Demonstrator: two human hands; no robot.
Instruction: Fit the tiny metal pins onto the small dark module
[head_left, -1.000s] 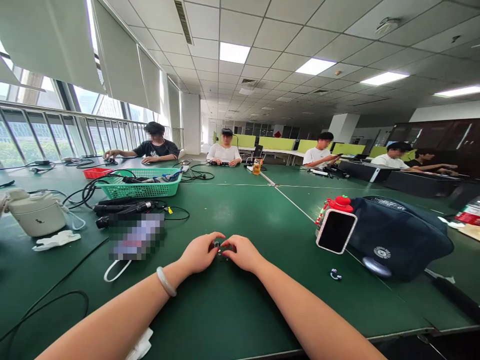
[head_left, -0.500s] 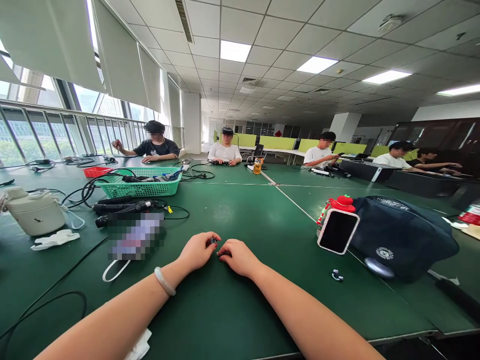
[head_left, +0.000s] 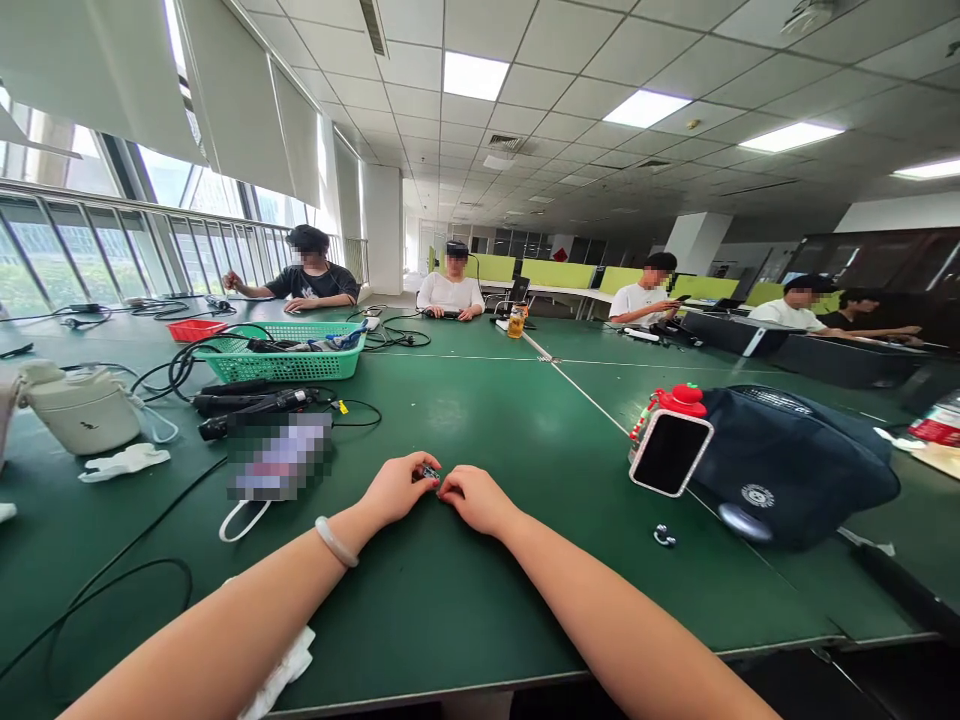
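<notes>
Your left hand [head_left: 394, 490] pinches a small, dark, glinting piece [head_left: 430, 474] between thumb and fingers at a smooth, dark-green tabletop [head_left: 435, 620], while your right hand [head_left: 480, 498] sits opposite, its fingers curled and drawn together just beside the piece. Whether the right fingertips grip anything cannot be told; your left fingers hide much of the piece, blurring its shape. A crumpled white tissue [head_left: 289, 675] is partly covered by your left forearm [head_left: 217, 630], and a purplish, oblong item [head_left: 289, 455] at left is obscured by pixelation. Beyond it stands a mint-green plastic basket [head_left: 281, 368]; at right, a white-framed, black-screened phone [head_left: 670, 452] tilts beside a navy fabric bag [head_left: 817, 470]. Five seated people [head_left: 451, 292] occupy the room under square ceiling lights [head_left: 475, 76].
</notes>
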